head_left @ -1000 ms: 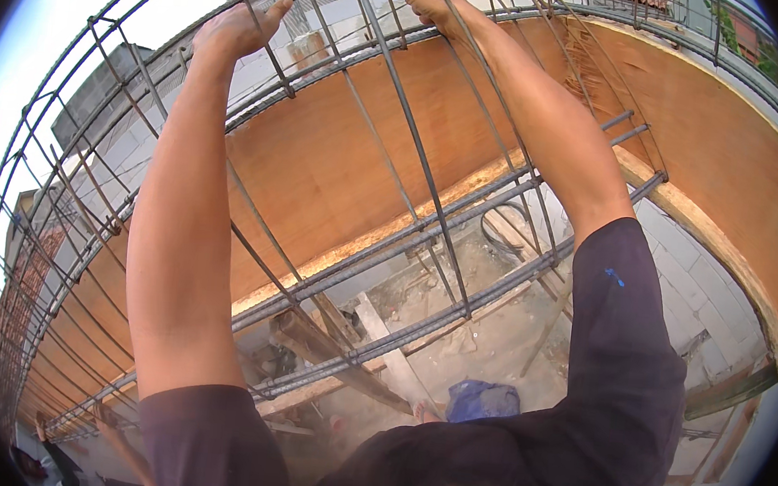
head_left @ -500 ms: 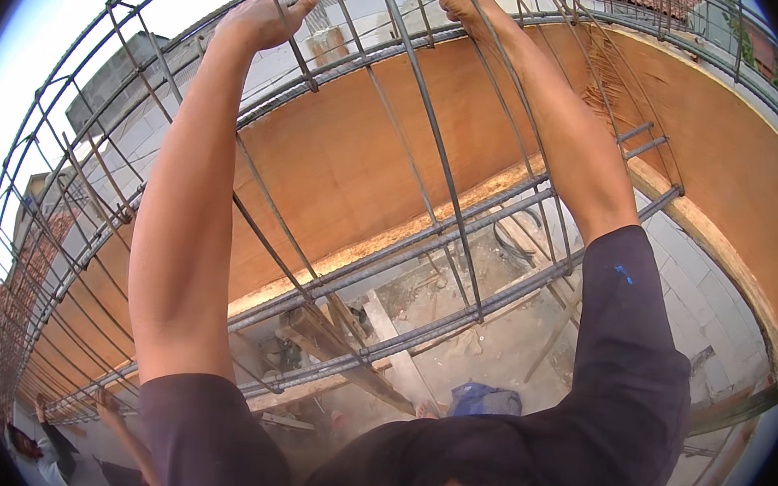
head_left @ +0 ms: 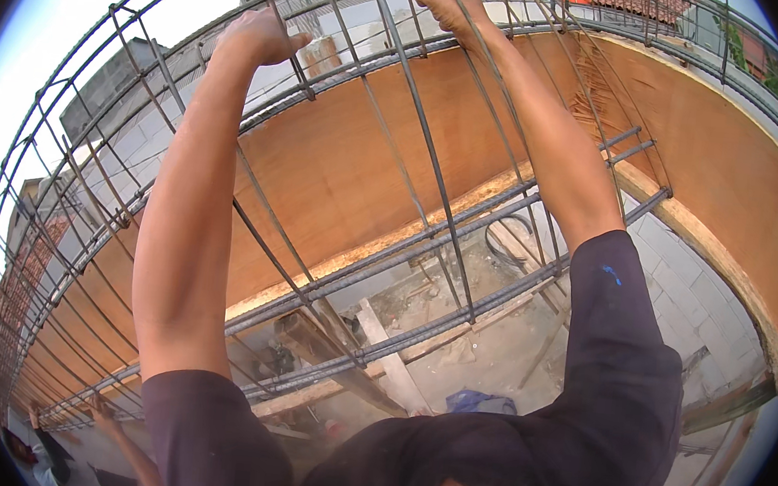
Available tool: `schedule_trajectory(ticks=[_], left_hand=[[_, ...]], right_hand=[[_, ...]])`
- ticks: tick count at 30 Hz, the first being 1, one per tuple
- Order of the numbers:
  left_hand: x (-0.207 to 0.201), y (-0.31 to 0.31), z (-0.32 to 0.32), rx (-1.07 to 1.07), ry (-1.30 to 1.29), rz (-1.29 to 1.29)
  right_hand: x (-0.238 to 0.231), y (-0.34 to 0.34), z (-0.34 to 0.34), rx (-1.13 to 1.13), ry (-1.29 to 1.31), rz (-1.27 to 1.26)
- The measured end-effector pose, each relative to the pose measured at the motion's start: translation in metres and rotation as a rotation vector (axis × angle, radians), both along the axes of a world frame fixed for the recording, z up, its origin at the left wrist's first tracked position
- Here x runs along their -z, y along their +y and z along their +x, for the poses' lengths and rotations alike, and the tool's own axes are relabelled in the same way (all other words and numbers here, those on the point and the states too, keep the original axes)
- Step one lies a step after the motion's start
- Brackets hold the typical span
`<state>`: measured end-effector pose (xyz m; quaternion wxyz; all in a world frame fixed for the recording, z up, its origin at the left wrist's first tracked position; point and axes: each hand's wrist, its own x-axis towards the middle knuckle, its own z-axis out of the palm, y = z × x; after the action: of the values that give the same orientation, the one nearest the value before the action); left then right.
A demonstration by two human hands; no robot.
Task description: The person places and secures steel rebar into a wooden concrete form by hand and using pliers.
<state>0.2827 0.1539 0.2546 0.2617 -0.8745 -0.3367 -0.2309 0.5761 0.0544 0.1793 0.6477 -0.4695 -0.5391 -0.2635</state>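
Note:
A long rebar cage [head_left: 433,159] of grey bars tied with thin stirrups stretches across the view in front of me. Both my arms reach up through it. At the upper left, my left hand [head_left: 261,37] is closed at the cage's far bars, its thumb pointing right beside a stirrup. My right hand [head_left: 451,8] is up at the top middle, fingers curled at the far upper bars. The palms and part of the fingers are hidden. Behind the cage runs an orange-brown plywood panel [head_left: 341,155] with a pale timber edge along its bottom.
Lower left, another person's arms [head_left: 127,438] reach up to the same cage. Below lie timber planks [head_left: 388,354], a blue bag [head_left: 480,403] and a coil of dark cable [head_left: 511,238] on the dusty ground. A grey block wall [head_left: 695,288] stands at the right.
The view has shifted slightly, and the cage appears a little to the left. My left hand sits slightly lower against the bars. My right hand stays at about the same place.

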Motion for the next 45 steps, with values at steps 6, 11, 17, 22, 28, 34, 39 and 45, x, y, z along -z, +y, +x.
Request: schedule_trajectory(ticks=[6, 11, 17, 22, 28, 34, 39, 45], left_hand=[[0.002, 0.011, -0.005, 0.031, 0.045, -0.011], [0.0, -0.014, 0.0, 0.087, 0.062, 0.09], [0.007, -0.007, -0.009, 0.022, 0.056, 0.008], [0.007, -0.008, -0.007, 0.022, -0.013, 0.059], [0.006, -0.023, -0.005, 0.017, -0.011, 0.008], [-0.004, -0.024, -0.007, -0.112, 0.121, -0.067], [-0.003, -0.029, -0.003, -0.107, 0.117, -0.096], [-0.008, -0.012, 0.003, -0.006, 0.122, 0.018]], right_hand=[[0.001, 0.006, -0.007, 0.008, 0.084, -0.146], [-0.007, 0.002, 0.014, 0.023, 0.04, -0.047], [0.001, 0.012, 0.003, -0.082, 0.166, -0.204], [-0.003, 0.01, 0.002, 0.142, -0.034, 0.051], [0.0, -0.006, 0.002, -0.093, 0.075, -0.071], [-0.005, 0.016, 0.007, -0.042, 0.205, -0.173], [-0.008, 0.012, 0.007, 0.03, 0.156, -0.166], [-0.014, -0.031, 0.023, 0.116, 0.064, -0.346]])
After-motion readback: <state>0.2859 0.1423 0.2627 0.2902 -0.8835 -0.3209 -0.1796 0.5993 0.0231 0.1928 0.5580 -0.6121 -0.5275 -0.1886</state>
